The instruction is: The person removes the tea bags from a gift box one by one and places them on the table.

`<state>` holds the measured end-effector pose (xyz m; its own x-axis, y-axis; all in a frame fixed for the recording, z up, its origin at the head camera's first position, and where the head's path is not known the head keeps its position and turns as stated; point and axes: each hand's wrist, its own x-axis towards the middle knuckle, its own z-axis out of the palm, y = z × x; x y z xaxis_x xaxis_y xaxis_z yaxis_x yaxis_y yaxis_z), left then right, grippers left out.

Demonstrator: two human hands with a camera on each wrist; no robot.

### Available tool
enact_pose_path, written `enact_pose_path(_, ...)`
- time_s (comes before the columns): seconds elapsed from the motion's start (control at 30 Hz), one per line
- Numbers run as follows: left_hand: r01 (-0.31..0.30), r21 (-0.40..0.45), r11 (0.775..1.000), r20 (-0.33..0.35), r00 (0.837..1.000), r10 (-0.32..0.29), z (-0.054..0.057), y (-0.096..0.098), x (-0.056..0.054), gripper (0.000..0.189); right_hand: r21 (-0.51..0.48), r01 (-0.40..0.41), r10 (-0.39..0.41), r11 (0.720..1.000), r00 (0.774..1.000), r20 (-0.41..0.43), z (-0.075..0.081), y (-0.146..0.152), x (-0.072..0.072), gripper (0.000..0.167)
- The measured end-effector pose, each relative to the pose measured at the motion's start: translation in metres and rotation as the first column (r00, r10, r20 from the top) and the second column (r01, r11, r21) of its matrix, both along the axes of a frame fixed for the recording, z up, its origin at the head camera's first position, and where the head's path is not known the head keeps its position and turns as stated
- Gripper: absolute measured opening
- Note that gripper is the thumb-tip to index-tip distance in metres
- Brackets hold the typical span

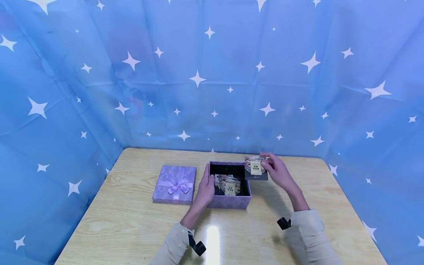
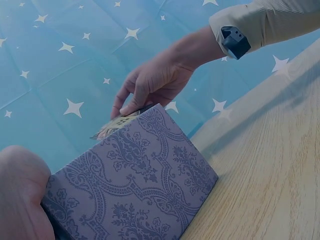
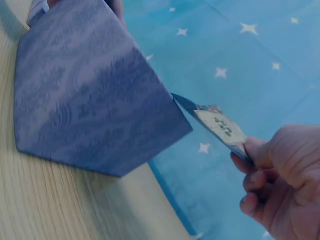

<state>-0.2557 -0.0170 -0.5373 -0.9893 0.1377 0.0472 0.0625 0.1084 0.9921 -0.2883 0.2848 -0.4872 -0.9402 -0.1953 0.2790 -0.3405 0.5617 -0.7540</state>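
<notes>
A purple patterned gift box (image 1: 229, 202) stands lidless on the table. My left hand (image 1: 206, 188) holds its left wall, fingers along the outside and thumb at the rim. Inside the box lie several dark flat packets (image 1: 230, 188) with food pictures and a cream label. My right hand (image 1: 279, 173) pinches a similar packet (image 1: 256, 173) by its right edge, raised at the box's back right corner. In the right wrist view, thumb and fingers grip one end of this packet (image 3: 220, 124), and its far end overlaps the box rim.
The purple box lid (image 1: 177, 184), tied with a ribbon bow, lies left of the box on the pale wooden table (image 1: 126, 213). A blue curtain (image 1: 232, 48) with white stars hangs behind the table and along both sides.
</notes>
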Motion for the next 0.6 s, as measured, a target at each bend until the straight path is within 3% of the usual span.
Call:
enact_pose_path(0.17,0.004,-0.015,1.000,-0.006,1.000,-0.004,0.000,-0.001,0.001,0.061,-0.018,0.036,-0.036,0.999,0.999,-0.019,-0.013,0.011,-0.006,0.032)
enact_pose_path(0.6,0.005,-0.023,1.000,0.008,1.000,-0.005,0.001,-0.001,0.000,0.061,0.011,0.113,-0.113,0.994,0.991,0.066,-0.038,0.021,-0.017,0.037)
